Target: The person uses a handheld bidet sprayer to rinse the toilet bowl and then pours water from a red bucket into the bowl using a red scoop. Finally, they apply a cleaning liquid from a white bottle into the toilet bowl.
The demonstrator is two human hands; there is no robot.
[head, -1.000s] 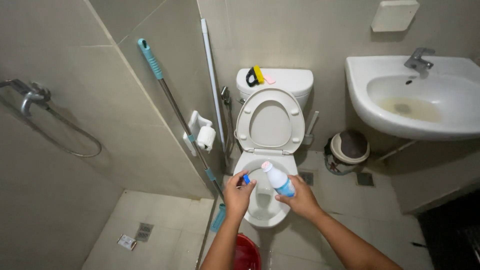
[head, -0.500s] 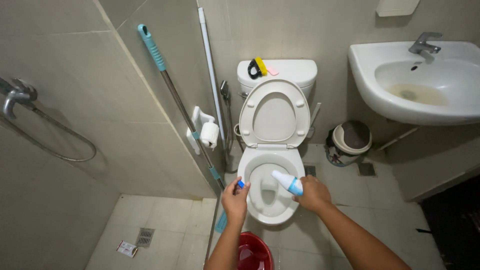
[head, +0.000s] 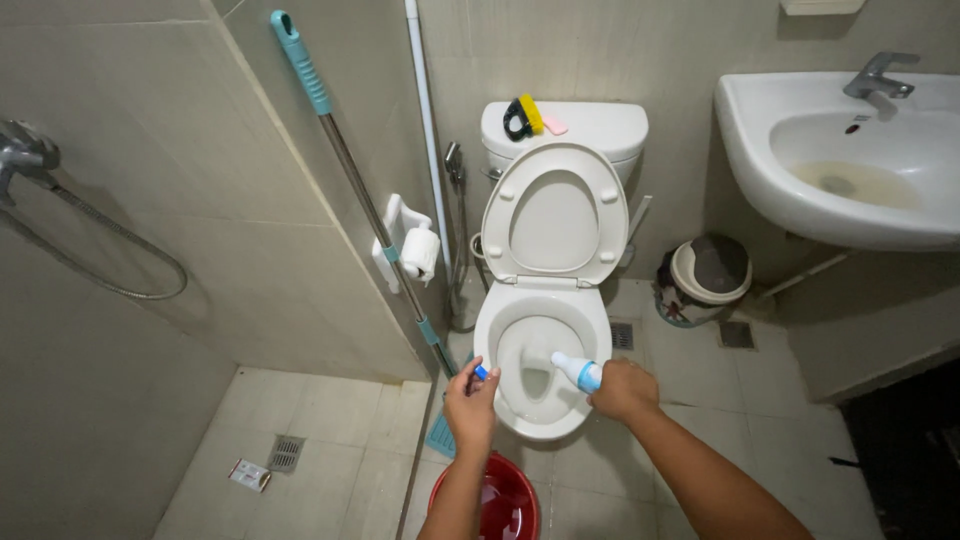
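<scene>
The right hand holds a white bottle with a blue band, tipped so its nozzle end points down over the toilet bowl, just inside the bowl's right rim. The fingers wrap the bottle's base end, which the hand hides. The left hand sits at the bowl's left rim, pinching a small blue cap between thumb and fingertips.

The bottle looks like thin, stiff plastic that likely gives a little under a squeeze, and it is probably light enough for one hand. Its smooth wall could turn slippery if wet, so a full wrap around the body, as here, seems the safest hold; the narrow neck offers less purchase. The cap is small and light, easy to drop into the bowl, and a fingertip pinch suits it.

Left of the bowl a mop leans against the wall by a paper roll. In front of the bowl stands a red bucket; to its right a small bin and a sink.
</scene>
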